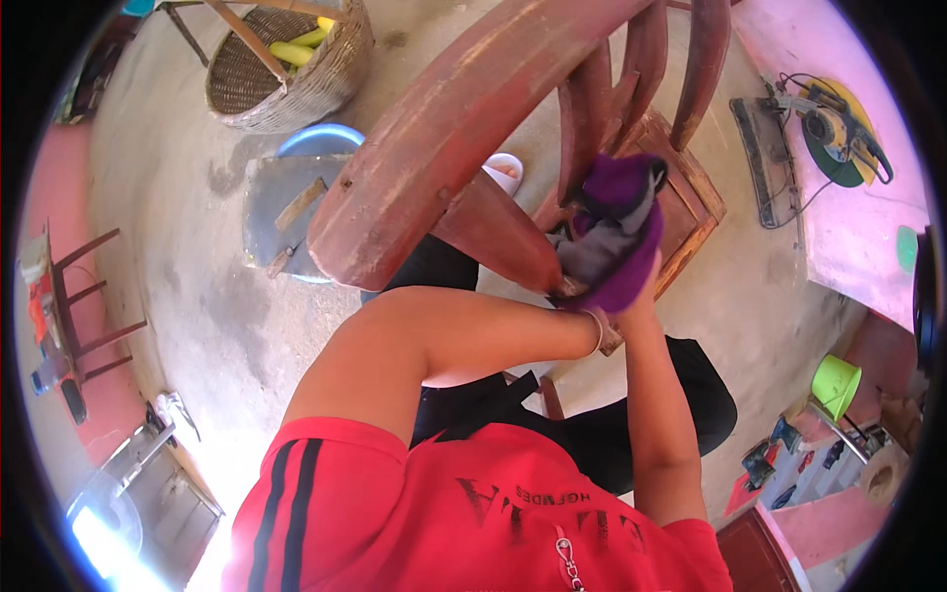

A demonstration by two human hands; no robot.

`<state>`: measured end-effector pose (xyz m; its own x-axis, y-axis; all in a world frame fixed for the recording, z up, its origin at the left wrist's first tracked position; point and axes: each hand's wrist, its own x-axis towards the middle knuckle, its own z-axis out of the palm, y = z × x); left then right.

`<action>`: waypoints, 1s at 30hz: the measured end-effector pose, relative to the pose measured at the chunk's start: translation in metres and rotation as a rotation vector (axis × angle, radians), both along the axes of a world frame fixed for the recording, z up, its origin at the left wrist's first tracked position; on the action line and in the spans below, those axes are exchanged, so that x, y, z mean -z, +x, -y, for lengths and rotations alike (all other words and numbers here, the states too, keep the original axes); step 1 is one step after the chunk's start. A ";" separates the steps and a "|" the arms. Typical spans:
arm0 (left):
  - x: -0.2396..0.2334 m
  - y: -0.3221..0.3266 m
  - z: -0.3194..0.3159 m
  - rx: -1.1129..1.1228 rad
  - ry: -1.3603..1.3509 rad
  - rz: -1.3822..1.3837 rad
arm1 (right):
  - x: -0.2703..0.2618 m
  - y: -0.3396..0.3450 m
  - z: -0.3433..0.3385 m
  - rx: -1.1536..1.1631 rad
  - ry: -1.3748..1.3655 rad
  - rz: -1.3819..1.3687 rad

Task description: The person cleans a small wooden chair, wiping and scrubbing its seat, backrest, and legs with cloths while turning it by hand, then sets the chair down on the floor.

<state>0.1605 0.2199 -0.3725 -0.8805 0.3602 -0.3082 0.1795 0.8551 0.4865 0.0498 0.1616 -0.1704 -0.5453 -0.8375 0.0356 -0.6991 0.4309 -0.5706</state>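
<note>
A reddish-brown wooden chair (459, 133) with worn paint stands tilted before me; its thick curved top rail crosses the upper middle. Several curved back slats (644, 66) run down to the panelled seat (688, 207). Against the lower back, my right hand (649, 280) grips a purple and grey cloth (618, 237), which covers most of the fingers. My left forearm reaches across in front of me, a bangle (595, 333) on its wrist. Only a sliver of my left hand (610, 325) shows beside the right wrist; its fingers are hidden.
A wicker basket (325, 92) holds yellow-green vegetables. Left of the chair, a grey board (259, 214) with wood scraps lies across a blue basin (322, 137). A power saw (836, 133) with a cord rests by the pink wall. A green bucket (836, 386) stands at right.
</note>
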 end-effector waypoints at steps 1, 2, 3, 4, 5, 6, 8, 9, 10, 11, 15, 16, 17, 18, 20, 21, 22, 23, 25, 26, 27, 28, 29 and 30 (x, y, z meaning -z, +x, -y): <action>-0.006 -0.001 0.000 0.009 0.004 0.007 | -0.007 0.002 0.001 -0.001 0.001 -0.002; -0.012 -0.002 -0.001 0.018 0.008 0.015 | -0.010 0.005 0.002 0.010 -0.147 0.178; -0.013 0.000 0.000 0.027 0.006 0.026 | -0.014 0.011 0.007 0.021 -0.300 0.361; -0.014 0.002 0.000 0.036 0.005 0.037 | -0.023 0.017 0.014 0.032 -0.452 0.545; -0.010 0.001 -0.011 0.061 0.021 0.040 | -0.073 0.018 0.034 -0.175 -0.418 0.403; -0.012 0.004 -0.008 0.066 0.018 0.054 | -0.088 0.027 0.047 -0.224 -0.458 0.245; -0.015 0.009 -0.009 0.082 0.019 0.075 | -0.095 0.048 0.068 -0.152 -0.516 0.125; -0.015 0.010 -0.012 0.093 0.023 0.082 | -0.095 0.052 0.070 -0.109 -0.479 0.155; -0.016 0.010 -0.013 0.102 0.024 0.094 | -0.084 0.053 0.067 -0.110 -0.480 0.158; -0.018 0.009 -0.012 0.110 0.024 0.102 | -0.066 0.054 0.062 -0.063 -0.500 0.058; -0.018 0.015 -0.008 0.131 0.038 0.146 | -0.026 0.049 0.030 -0.042 -0.349 0.102; -0.020 0.014 -0.010 0.141 0.045 0.153 | -0.017 0.046 0.022 -0.043 -0.346 0.101; -0.021 0.013 -0.012 0.151 0.052 0.160 | -0.007 0.043 0.015 -0.047 -0.344 0.184; -0.025 0.012 -0.015 0.167 0.060 0.169 | 0.004 0.039 0.005 -0.045 -0.341 0.268; -0.028 0.014 -0.019 0.191 0.073 0.183 | 0.027 0.029 -0.012 -0.073 -0.231 0.352; -0.031 0.014 -0.019 0.206 0.078 0.189 | 0.040 0.025 -0.022 -0.099 -0.125 0.436; -0.032 0.014 -0.015 0.216 0.074 0.198 | 0.061 0.024 -0.031 -0.101 -0.132 0.435; -0.036 0.008 -0.014 0.234 0.076 0.190 | 0.081 0.021 -0.045 -0.035 -0.125 0.593; -0.039 0.004 -0.010 0.246 0.073 0.200 | 0.085 0.020 -0.051 0.013 -0.123 0.760; -0.041 0.002 -0.008 0.252 0.071 0.203 | 0.084 0.018 -0.054 -0.018 0.011 0.593; -0.042 0.005 -0.006 0.258 0.071 0.219 | 0.081 0.021 -0.052 -0.048 0.142 0.436; -0.041 0.009 -0.003 0.261 0.068 0.233 | 0.068 0.022 -0.042 -0.056 0.136 0.440; -0.040 0.012 0.000 0.264 0.065 0.248 | 0.050 0.021 -0.027 -0.093 -0.041 0.327; -0.044 0.015 -0.004 0.275 0.074 0.262 | 0.025 0.021 -0.015 -0.120 -0.207 0.214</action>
